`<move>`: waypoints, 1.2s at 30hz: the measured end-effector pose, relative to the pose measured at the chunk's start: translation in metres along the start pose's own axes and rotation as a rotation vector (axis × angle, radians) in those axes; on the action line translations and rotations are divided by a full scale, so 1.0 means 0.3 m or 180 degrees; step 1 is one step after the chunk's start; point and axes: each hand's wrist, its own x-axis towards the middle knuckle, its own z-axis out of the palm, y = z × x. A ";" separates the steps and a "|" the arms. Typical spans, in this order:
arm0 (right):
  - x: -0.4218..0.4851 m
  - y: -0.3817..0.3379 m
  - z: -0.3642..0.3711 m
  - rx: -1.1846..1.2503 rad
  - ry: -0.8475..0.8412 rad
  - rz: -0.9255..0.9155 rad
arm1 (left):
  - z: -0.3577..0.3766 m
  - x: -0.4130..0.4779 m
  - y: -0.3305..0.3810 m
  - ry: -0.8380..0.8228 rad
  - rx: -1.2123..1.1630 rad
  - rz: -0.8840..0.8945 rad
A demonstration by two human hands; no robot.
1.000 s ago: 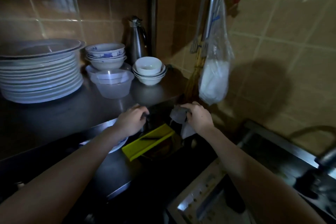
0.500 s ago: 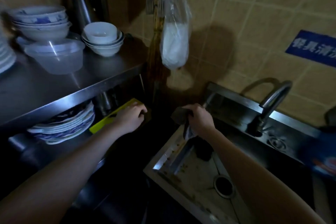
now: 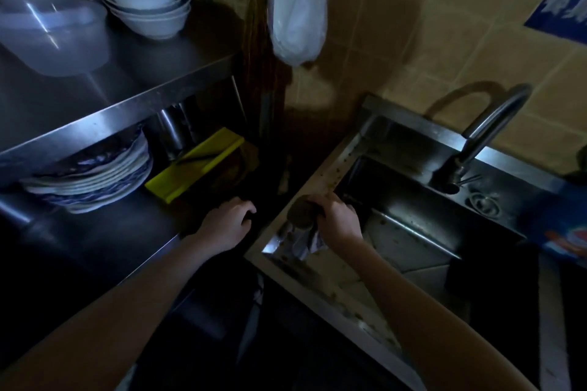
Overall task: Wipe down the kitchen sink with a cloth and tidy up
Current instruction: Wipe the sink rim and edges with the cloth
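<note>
A steel sink (image 3: pixel 320 282) fills the lower right, its rim speckled with brown crumbs. My right hand (image 3: pixel 338 220) grips a bunched grey cloth (image 3: pixel 301 225) and holds it over the sink's left rim, with a loose end hanging below the fist. My left hand (image 3: pixel 227 220) hovers with curled fingers at the edge of the lower steel shelf (image 3: pixel 120 232), just left of the sink; it is too dark to tell whether it holds anything. A curved tap (image 3: pixel 482 133) rises at the sink's back edge.
On the lower shelf sit stacked patterned plates (image 3: pixel 92 178) and a yellow board (image 3: pixel 193 163). The upper shelf carries white bowls (image 3: pixel 146 0) and a clear plastic tub (image 3: pixel 54 38). A plastic bag (image 3: pixel 298 6) hangs on the tiled wall. A blue packet (image 3: pixel 559 228) stands at the sink's right.
My right hand carried the cloth from the shelf corner down to the sink's left rim. My left hand drew back from the yellow board to the shelf's edge. The view swung right and down.
</note>
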 end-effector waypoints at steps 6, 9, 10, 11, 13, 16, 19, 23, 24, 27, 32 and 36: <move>-0.055 0.013 0.113 -0.0123 0.0094 0.0001 | 0.155 -0.055 -0.051 -0.0415 0.0011 -0.0271; -0.081 0.013 0.168 -0.0022 0.0032 0.0047 | 0.202 -0.076 -0.066 -0.0448 -0.0027 -0.0295; -0.090 0.013 0.186 0.0034 -0.0018 0.0039 | 0.212 -0.080 -0.067 -0.0431 -0.0067 -0.0281; -0.098 0.011 0.205 0.0090 -0.0078 0.0016 | 0.221 -0.084 -0.069 -0.0407 -0.0115 -0.0262; -0.111 0.008 0.242 0.0146 -0.0238 -0.0006 | 0.234 -0.091 -0.070 -0.0348 -0.0217 -0.0236; -0.125 0.011 0.291 0.0031 -0.0622 0.0005 | 0.249 -0.096 -0.073 -0.0225 -0.0349 -0.0298; -0.144 0.023 0.320 0.0022 -0.0908 -0.0057 | 0.261 -0.095 -0.078 -0.0164 -0.0539 -0.0388; -0.152 0.035 0.328 0.0201 -0.0970 -0.0130 | 0.267 -0.084 -0.079 -0.0188 -0.0834 -0.0453; -0.148 0.036 0.328 0.0191 -0.0952 -0.0157 | 0.265 -0.082 -0.078 -0.0185 -0.0880 -0.0460; -0.124 0.034 0.344 0.0070 -0.0861 -0.0327 | 0.264 -0.077 -0.073 -0.0216 -0.0947 -0.0486; -0.039 0.041 0.349 0.0500 -0.0569 0.0067 | 0.267 -0.079 -0.069 -0.0254 -0.0831 -0.0588; 0.047 0.104 0.321 0.0589 -0.0319 0.0236 | 0.272 -0.069 -0.064 -0.0171 -0.0826 -0.0724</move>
